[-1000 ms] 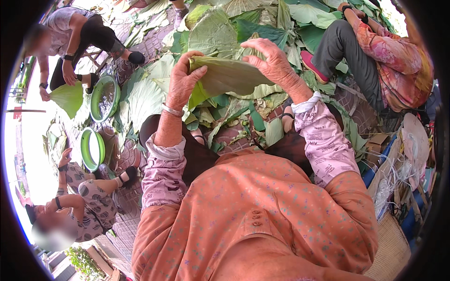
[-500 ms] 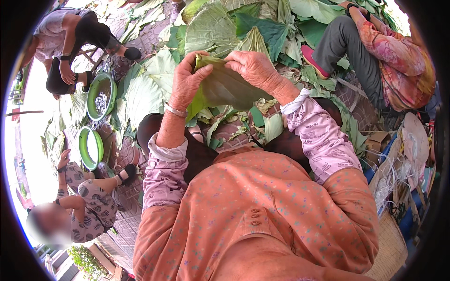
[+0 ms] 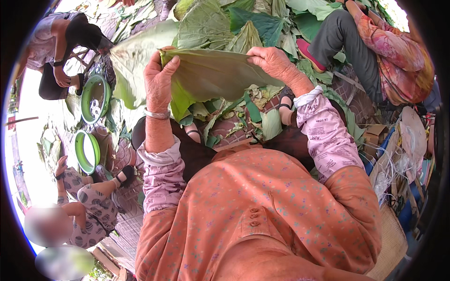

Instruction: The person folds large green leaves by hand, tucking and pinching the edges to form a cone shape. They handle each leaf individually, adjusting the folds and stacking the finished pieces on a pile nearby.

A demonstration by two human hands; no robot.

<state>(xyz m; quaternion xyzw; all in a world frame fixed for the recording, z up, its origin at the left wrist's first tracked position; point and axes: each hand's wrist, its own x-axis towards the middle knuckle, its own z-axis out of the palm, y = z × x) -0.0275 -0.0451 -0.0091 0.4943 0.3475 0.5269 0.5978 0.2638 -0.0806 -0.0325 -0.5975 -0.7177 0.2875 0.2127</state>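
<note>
A large green lotus leaf point(image 3: 213, 72) is stretched between my two hands above my knees. My left hand point(image 3: 159, 77) pinches its folded, bright green end between thumb and fingers. At the opposite end, my right hand point(image 3: 274, 64) grips the upper edge with thumb and fingertips. The leaf's top edge runs nearly straight from hand to hand, and its lower part hangs down. Behind my left hand, a paler leaf point(image 3: 140, 63) spreads out to the left. More lotus leaves point(image 3: 206, 28) are heaped just beyond my hands.
Two green basins point(image 3: 96, 98) stand to the left near two seated people. Another person sits at the right, with a pink shoe point(image 3: 310, 55) by the leaf pile. Leaf scraps litter the brick paving point(image 3: 227, 125). A cardboard box point(image 3: 375, 134) and a woven mat point(image 3: 390, 243) lie at right.
My hands have moved apart, the left one leftward and the right one rightward. The lotus leaf between them has opened from a bunched shape into a wide, taut span.
</note>
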